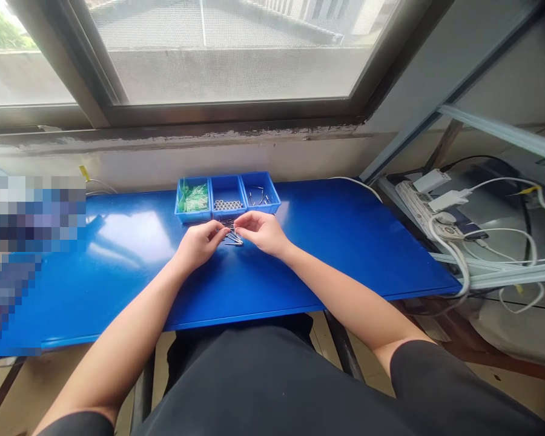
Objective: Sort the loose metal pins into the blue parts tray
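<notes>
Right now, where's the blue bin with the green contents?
In the head view, that bin is the leftmost of three, beyond the left hand, toward the back of the table.

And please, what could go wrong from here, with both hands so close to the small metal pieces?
The thin metal pieces lie loose on the blue table by the left hand and right hand, so one might be brushed aside. The blue bins stand open just beyond, so a slipped piece could perhaps land among the small round parts.
</notes>
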Demonstrator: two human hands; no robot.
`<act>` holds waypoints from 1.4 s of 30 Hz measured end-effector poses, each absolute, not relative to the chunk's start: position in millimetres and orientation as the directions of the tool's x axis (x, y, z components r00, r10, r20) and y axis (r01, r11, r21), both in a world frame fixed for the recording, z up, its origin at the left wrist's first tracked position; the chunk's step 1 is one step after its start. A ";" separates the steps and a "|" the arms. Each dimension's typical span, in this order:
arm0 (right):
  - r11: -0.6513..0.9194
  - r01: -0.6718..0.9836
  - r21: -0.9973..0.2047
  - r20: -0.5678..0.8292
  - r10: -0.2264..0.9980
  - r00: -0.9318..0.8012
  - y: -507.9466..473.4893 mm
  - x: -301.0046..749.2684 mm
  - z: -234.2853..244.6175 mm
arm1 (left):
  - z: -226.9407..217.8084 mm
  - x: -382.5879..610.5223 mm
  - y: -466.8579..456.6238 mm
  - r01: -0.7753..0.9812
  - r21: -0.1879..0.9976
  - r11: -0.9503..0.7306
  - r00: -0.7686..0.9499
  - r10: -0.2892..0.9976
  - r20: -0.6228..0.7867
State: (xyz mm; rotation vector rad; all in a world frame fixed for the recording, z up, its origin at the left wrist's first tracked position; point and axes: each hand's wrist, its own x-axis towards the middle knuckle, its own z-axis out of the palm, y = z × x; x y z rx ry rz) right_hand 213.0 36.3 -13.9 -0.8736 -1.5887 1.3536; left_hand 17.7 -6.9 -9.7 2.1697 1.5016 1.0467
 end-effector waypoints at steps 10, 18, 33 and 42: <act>0.208 0.001 -0.978 0.190 0.897 -0.400 36.7 213.2 -16.0 | -13.7 18.0 -5.9 0.657 0.625 -0.421 0.176 0.892 0.416; 0.201 -0.002 -0.980 0.186 0.899 -0.397 38.1 213.4 -16.8 | -13.5 16.3 -5.3 0.669 0.614 -0.419 0.191 0.895 0.403; 0.286 0.069 -0.956 0.232 0.878 -0.419 35.3 214.4 -15.3 | -11.9 17.0 -5.1 0.673 0.610 -0.418 0.188 0.895 0.405; 0.331 0.094 -0.939 0.264 0.869 -0.419 34.6 214.2 -14.5 | -14.7 16.0 -3.6 0.660 0.610 -0.440 0.183 0.881 0.437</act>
